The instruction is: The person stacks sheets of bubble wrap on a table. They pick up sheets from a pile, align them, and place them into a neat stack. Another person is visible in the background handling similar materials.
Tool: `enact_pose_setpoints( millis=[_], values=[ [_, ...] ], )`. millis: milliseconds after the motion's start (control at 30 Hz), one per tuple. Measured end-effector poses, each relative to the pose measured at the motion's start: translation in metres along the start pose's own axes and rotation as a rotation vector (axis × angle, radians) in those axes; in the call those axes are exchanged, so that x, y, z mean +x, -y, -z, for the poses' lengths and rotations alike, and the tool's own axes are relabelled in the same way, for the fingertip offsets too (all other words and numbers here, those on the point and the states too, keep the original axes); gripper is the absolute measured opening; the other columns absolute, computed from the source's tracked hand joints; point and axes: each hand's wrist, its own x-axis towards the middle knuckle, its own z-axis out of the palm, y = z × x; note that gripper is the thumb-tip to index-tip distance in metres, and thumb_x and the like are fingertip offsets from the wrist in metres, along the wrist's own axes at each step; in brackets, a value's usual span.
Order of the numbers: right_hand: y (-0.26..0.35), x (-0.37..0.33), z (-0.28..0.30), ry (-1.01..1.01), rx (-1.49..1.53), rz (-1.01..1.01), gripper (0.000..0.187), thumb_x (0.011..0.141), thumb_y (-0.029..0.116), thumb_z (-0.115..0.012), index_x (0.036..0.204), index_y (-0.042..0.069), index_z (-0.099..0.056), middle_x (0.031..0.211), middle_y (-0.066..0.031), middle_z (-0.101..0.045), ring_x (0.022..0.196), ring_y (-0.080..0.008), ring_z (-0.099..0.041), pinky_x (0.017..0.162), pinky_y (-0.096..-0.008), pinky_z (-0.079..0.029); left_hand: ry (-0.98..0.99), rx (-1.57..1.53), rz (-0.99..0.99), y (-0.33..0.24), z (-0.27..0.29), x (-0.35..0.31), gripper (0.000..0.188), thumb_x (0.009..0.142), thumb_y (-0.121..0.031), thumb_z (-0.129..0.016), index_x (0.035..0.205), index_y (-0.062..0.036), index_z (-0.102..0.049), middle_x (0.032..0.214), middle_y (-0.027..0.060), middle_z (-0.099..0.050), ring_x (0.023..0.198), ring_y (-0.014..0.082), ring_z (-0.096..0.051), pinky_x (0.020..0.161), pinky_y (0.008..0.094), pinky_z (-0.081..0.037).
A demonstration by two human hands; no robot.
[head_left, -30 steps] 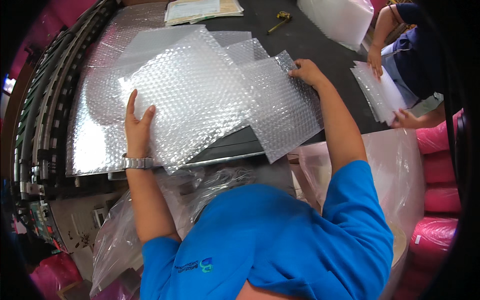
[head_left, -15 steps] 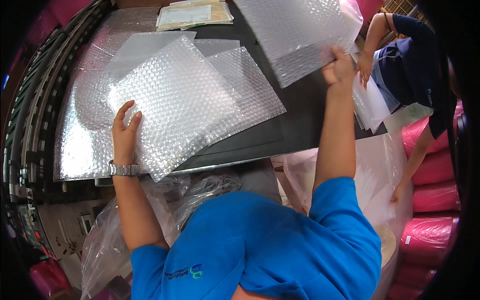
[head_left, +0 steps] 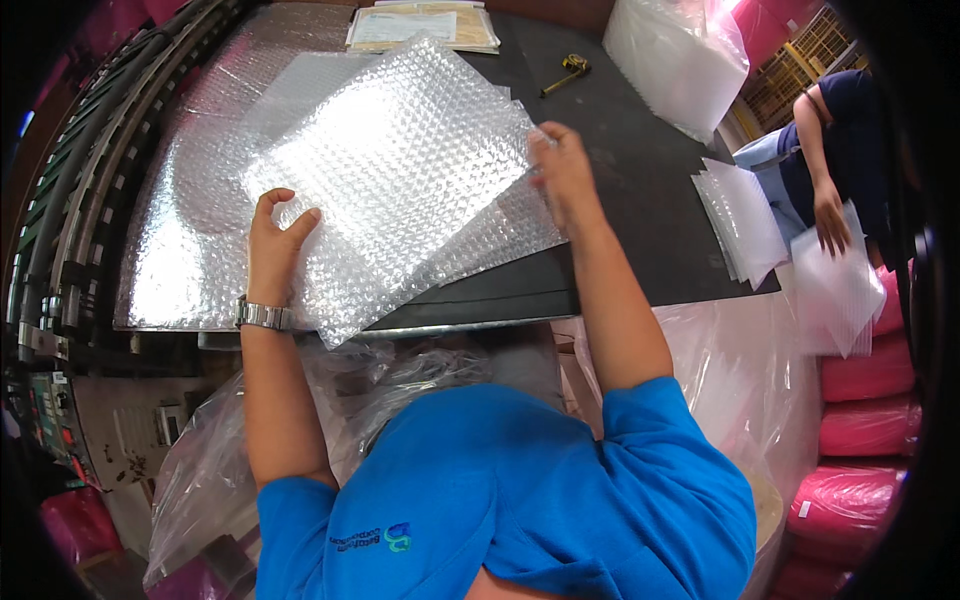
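Observation:
A large clear bubble wrap sheet point(head_left: 400, 150) lies slanted on top of other bubble wrap sheets point(head_left: 500, 235) at the left of the dark table point(head_left: 640, 200). By its left edge is my left hand point(head_left: 277, 245), open, thumb and fingers apart and touching the sheet. My right hand point(head_left: 566, 175) is at the sheet's right corner with fingers bent. Motion smears those fingertips, so whether they pinch the corner cannot be told.
A yellow-black tape measure point(head_left: 574, 66) and bagged stack of sheets point(head_left: 680, 70) are at the far right; papers point(head_left: 424, 25) lie at the back. Someone's hand point(head_left: 831, 215) holds translucent sheets point(head_left: 838, 290) beside a fanned stack point(head_left: 740, 215). Rollers point(head_left: 110, 130) run along the left.
My right hand has moved left from a sheet at the upper right to the top sheet's right corner. The tape measure has come into sight. The other person's hand now holds sheets away from the table.

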Motion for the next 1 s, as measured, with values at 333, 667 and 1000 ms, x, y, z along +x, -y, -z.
enact_pose_setpoints(
  millis=[333, 667, 1000],
  values=[
    [-0.014, 0.033, 0.028, 0.034, -0.391, -0.073, 0.061, 0.076, 0.030, -0.063, 0.123, -0.001, -0.040, 0.117, -0.0217, -0.048, 0.109, -0.0260, -0.047, 0.088, -0.0335, -0.039, 0.128, -0.025, 0.026, 0.005, 0.003, 0.005, 0.029, 0.074, -0.013, -0.063, 0.097, -0.0088, -0.047, 0.088, 0.0043, -0.050, 0.076, 0.0101, -0.048, 0.066, 0.0239, -0.042],
    [-0.043, 0.000, 0.021, 0.245, 0.080, -0.005, 0.038, 0.072, 0.000, -0.058, 0.108, 0.001, -0.046, 0.083, -0.0063, -0.053, 0.072, -0.0125, -0.052, 0.068, -0.0228, -0.042, -0.012, 0.334, -0.015, -0.011, -0.019, 0.001, 0.079, 0.068, -0.025, -0.070, 0.126, 0.0068, -0.027, 0.119, 0.0263, -0.042, 0.109, 0.0311, -0.045, 0.089, 0.0344, -0.039],
    [0.019, -0.027, 0.147, -0.482, 0.598, 0.455, 0.058, 0.072, -0.009, -0.045, 0.124, 0.007, -0.027, 0.083, -0.0100, -0.052, 0.068, -0.0224, -0.056, 0.066, -0.0406, -0.051, 0.077, -0.153, 0.023, -0.021, -0.026, -0.031, 0.095, 0.068, -0.001, -0.064, 0.136, -0.0069, 0.002, 0.129, 0.0236, -0.030, 0.110, 0.0274, -0.043, 0.089, 0.0340, -0.040]
  ],
)
